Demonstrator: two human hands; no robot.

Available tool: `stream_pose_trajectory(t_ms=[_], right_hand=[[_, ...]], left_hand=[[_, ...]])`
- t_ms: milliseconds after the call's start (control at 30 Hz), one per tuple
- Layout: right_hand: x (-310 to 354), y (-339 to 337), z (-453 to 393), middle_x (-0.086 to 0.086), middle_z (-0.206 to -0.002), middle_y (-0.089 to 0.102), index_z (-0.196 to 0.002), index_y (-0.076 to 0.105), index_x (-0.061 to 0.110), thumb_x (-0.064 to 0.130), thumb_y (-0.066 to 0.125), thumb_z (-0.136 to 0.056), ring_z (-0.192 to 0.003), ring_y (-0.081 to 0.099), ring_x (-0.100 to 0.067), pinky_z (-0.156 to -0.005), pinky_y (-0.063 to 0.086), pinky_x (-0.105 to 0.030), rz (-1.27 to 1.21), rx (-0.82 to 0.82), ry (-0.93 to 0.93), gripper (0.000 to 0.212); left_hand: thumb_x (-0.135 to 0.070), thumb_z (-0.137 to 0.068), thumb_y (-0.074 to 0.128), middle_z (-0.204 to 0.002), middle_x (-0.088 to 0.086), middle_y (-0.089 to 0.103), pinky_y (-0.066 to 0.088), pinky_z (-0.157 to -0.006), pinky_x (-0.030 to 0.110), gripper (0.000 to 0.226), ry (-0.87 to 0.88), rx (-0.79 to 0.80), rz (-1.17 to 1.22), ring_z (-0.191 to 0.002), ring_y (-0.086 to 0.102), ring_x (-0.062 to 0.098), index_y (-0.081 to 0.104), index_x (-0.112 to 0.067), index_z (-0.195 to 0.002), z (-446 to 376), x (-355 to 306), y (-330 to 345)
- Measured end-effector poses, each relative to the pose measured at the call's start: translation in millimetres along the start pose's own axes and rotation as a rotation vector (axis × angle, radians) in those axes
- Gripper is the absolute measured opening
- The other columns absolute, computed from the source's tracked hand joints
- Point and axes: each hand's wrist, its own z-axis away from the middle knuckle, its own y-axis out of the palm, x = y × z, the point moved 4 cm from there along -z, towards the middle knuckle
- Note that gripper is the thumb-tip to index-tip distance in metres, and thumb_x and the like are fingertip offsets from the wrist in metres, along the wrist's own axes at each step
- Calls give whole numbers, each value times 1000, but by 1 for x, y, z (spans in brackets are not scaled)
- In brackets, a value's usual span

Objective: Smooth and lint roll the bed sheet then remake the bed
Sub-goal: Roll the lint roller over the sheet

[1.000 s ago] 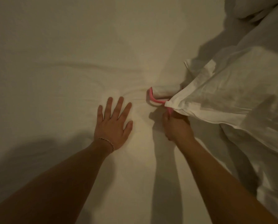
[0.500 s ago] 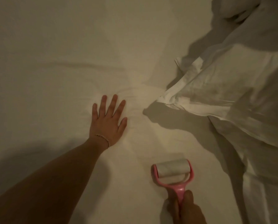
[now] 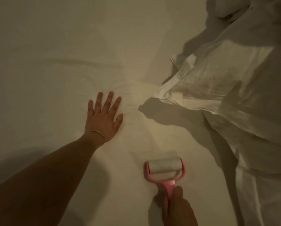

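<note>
A white bed sheet fills the view, with soft creases across its middle. My left hand lies flat on it, fingers spread, a thin bracelet at the wrist. Near the bottom edge my right hand grips the handle of a pink lint roller. Its white roll rests on the sheet, below and to the right of my left hand.
A rumpled white duvet is bunched along the right side, its folded edge overhanging the sheet and casting a dark shadow beneath it. More bunched white bedding sits at the top right corner.
My right hand pulled the lint roller out from under the duvet edge and down the sheet toward me. In the last half second it hardly moved. My left hand stayed flat.
</note>
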Motion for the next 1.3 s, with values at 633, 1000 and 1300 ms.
stream_pose_trajectory(t_ms=[633,1000,1300], right_hand=[[15,5,23,6,-39,26,-71,31,23,61,43,-89,-26,33,-20,-40,8,-20,-269,-295,-22,43],[96,-36,-92,-16,-105,62,-121,39,9,39,36,-102,-95,63,-38,-78,51,-41,-226,-111,-87,36],[29,-37,-36,-10,-81,66,-93,39,20,49,43,-95,-83,63,-39,-61,40,-40,-323,-163,-91,29]], left_hand=[[-57,-100,12,-169,-4,-7,0,-122,56,65,3,9,7,-154,-11,30,-2,-35,-160,0,0,1],[-58,-100,10,-169,-3,-4,1,-121,56,66,12,8,17,-155,-6,31,0,-35,-160,-1,1,1],[-59,-99,10,-169,-3,-1,3,-121,58,66,15,9,43,-155,-6,31,2,-36,-160,0,1,0]])
